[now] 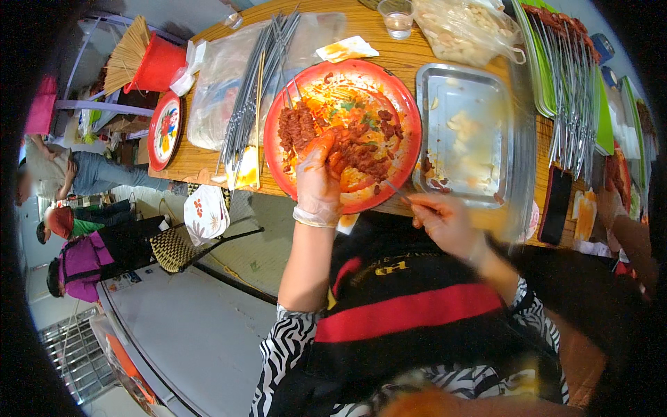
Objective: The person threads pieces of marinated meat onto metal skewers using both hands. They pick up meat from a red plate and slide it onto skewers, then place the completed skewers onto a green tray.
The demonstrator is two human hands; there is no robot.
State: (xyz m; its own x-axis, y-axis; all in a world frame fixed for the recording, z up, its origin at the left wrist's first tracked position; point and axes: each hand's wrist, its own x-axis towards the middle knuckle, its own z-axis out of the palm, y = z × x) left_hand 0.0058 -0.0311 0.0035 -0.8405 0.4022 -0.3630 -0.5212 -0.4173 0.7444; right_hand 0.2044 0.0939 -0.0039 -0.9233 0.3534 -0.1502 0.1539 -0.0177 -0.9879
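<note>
A red-rimmed enamel plate (408, 135) holds marinated raw meat pieces (365, 159), smeared with orange sauce. My left hand (319, 169), in a clear plastic glove, is closed around meat over the plate's lower middle. Gloved too, my right hand (440, 219) pinches the end of a metal skewer (398, 192), whose other end runs towards the meat by my left hand. Finished meat skewers (298, 127) lie at the plate's left side, their metal shafts pointing up. Bare metal skewers (255, 88) lie bundled on a plastic bag left of the plate.
A steel tray (464, 195) with pale pieces stands at right. Behind it are a bag of pale pieces (466, 34) and a plastic cup (397, 23). Loaded skewers (570, 94) rest on green trays; a phone (555, 208) lies nearby. A red bucket (159, 62) holds bamboo sticks.
</note>
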